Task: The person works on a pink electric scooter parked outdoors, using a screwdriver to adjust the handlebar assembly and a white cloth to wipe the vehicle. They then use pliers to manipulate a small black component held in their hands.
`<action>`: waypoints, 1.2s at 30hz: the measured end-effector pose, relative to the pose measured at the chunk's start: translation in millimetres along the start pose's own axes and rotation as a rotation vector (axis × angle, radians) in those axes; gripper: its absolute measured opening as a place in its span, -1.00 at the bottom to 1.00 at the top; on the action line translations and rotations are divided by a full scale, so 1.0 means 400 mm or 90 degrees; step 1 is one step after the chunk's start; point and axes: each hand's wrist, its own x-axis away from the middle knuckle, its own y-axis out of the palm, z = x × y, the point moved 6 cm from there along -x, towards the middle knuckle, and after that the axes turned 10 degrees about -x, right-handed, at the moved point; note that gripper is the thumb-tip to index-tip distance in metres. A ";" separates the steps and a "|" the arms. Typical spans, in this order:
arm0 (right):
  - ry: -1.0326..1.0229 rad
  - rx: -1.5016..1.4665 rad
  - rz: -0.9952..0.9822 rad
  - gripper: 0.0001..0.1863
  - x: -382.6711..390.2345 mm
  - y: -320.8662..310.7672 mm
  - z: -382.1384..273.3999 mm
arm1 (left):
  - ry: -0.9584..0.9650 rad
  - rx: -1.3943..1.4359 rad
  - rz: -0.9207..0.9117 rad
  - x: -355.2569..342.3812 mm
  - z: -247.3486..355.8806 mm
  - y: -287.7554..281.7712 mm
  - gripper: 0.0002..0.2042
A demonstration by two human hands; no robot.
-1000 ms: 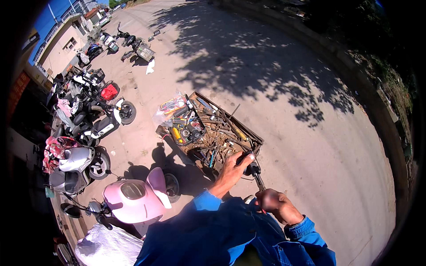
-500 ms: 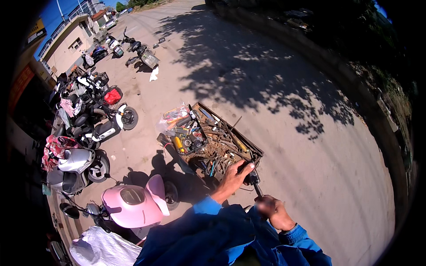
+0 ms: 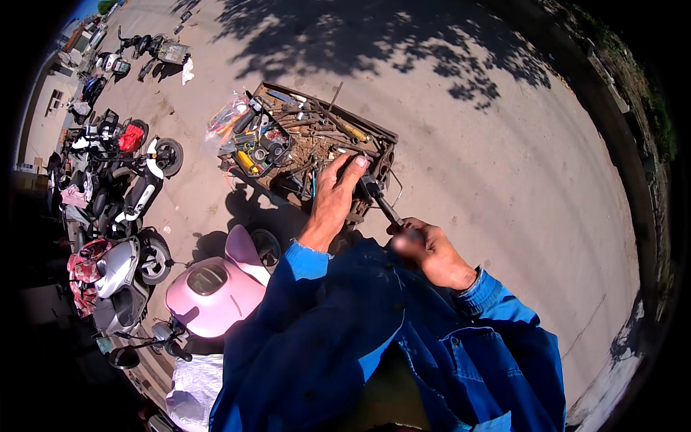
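A dark tool with a metal shaft (image 3: 389,212) slants between my two hands, above the near right corner of a tool box. My right hand (image 3: 440,259) is closed round its near end, where a blur hides the grip. At the far end, my left hand (image 3: 332,205) has its thumb and fingers closed about the black head (image 3: 369,186); part of this grip is hidden. Just beyond my hands lies the wooden tool box (image 3: 392,135), filled with rusty tools and scraps. Inside it, a black tray (image 3: 268,175) holds a yellow-handled item and round parts.
A pink-shelled scooter (image 3: 216,299) stands close on my left, above a white sheet (image 3: 198,392). Farther left are a silver scooter (image 3: 119,270) and a white scooter (image 3: 140,194). A plastic bag (image 3: 224,122) lies at the box's left corner. Concrete ground (image 3: 518,194) extends to the right.
The view has tilted down, so the box and both hands appear higher in it. Both hands keep hold of the dark tool, which still slants the same way.
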 end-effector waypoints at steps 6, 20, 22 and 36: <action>0.036 -0.060 0.003 -0.69 0.008 0.004 0.028 | -0.007 -0.138 0.080 0.002 -0.045 -0.015 -0.16; 0.004 0.125 -0.001 -0.69 0.022 -0.002 0.069 | -0.039 -0.177 0.009 0.022 -0.117 0.001 -0.29; 0.022 0.103 -0.009 -0.70 0.023 -0.006 0.083 | -0.070 -0.125 -0.032 0.051 -0.064 0.005 -0.30; 0.024 0.216 -0.019 -0.67 -0.032 0.042 0.090 | -0.081 -0.093 0.062 0.069 -0.138 -0.067 -0.39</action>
